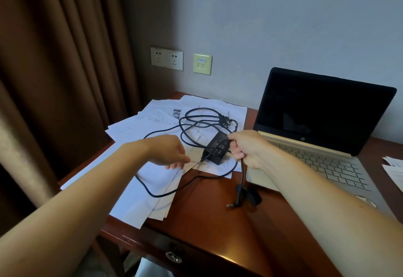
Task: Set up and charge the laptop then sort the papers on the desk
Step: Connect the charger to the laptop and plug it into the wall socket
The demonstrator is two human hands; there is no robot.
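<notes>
In the head view, the open laptop [316, 124] stands at the back right of the reddish wooden bench [218, 222], its screen dark and its pale keyboard facing the person. Just left of the laptop, the right hand [246, 148] has its fingers [236, 152] curled tight round the thin black charger cord [242, 172]. The cord drops from the fist to a barrel connector [236, 202] that hangs just above the bench in front of the laptop's near left corner. The black power adapter brick [217, 148] lies immediately left of that hand on a spread of white papers [152, 124]. These papers fan out over the bench's left half, well left of the laptop. The rest of the cable [189, 124] loops loosely across the sheets, with the wall plug [226, 121] lying behind the brick, left of the laptop's screen. Farther left, the left hand [170, 151] hovers over the papers. Its fingers [176, 164] are blurred, loosely spread and pointed toward the brick, gripping nothing visible. On the wall up and left of the laptop sit a double power socket [166, 58] with 2 outlets and a cream data port plate [202, 64]. A brown curtain [54, 58] hangs far left. More sheets [392, 167] lie to the laptop's right.
</notes>
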